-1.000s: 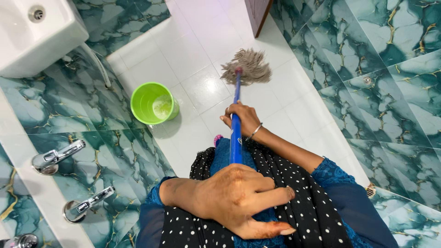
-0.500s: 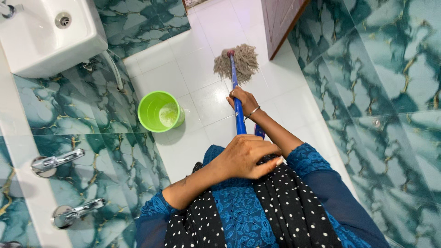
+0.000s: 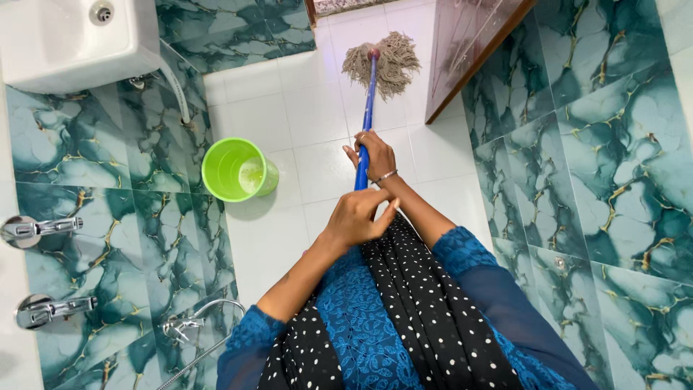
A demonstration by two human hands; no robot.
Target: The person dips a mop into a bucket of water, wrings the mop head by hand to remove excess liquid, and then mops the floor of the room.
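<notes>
Both my hands grip a mop with a blue handle (image 3: 368, 101). My left hand (image 3: 357, 215) closes around the upper end of the handle, close to my body. My right hand (image 3: 372, 154) holds the handle lower down, a bangle on its wrist. The mop's grey string head (image 3: 393, 63) lies spread on the white floor tiles far ahead, near a brown door (image 3: 469, 50). The stretch of handle between my hands is mostly hidden.
A lime green bucket (image 3: 234, 170) stands on the floor to the left of the mop. A white basin (image 3: 72, 43) hangs at the upper left with a pipe beneath. Chrome taps (image 3: 36, 230) stick out of the green marble wall on the left; another marble wall rises on the right.
The mop head has slid forward across the floor toward the door. Both arms have stretched out, and my left hand has moved away from my body along with the handle.
</notes>
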